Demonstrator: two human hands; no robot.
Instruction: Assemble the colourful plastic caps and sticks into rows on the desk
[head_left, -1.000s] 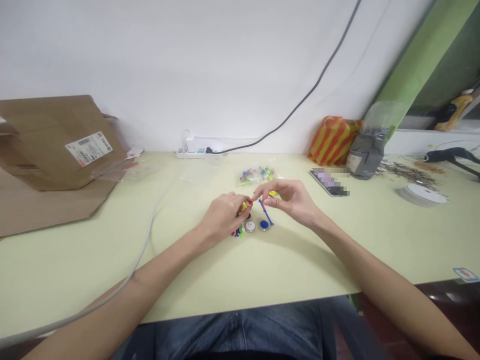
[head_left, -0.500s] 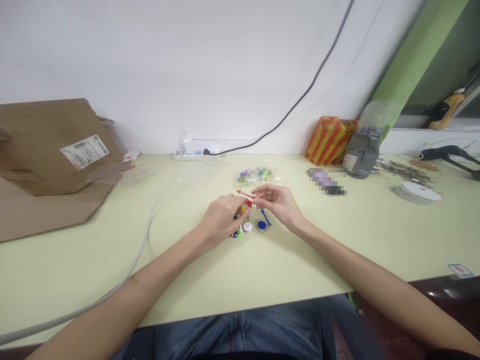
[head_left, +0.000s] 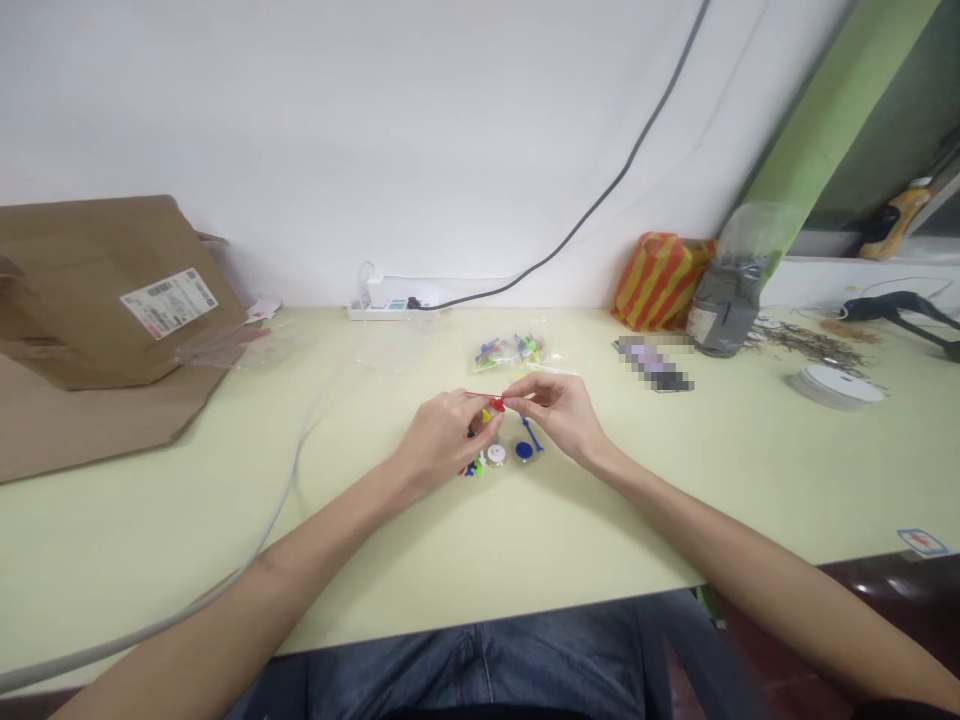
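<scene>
My left hand is curled over a small cluster of coloured plastic pieces, with a yellow piece and a red piece at its fingertips. My right hand pinches the same small red piece from the right, fingertips meeting the left hand's. On the table just below them lie a white disc, a blue disc and a thin blue stick.
A clear bag of coloured parts lies behind the hands. A phone, a striped bag, a grey pouch and a tape roll sit right. Cardboard is left; a grey cable crosses the pale table.
My right hand has closed in toward the left hand. The red stick it held out half a second ago is now tucked between both hands' fingertips.
</scene>
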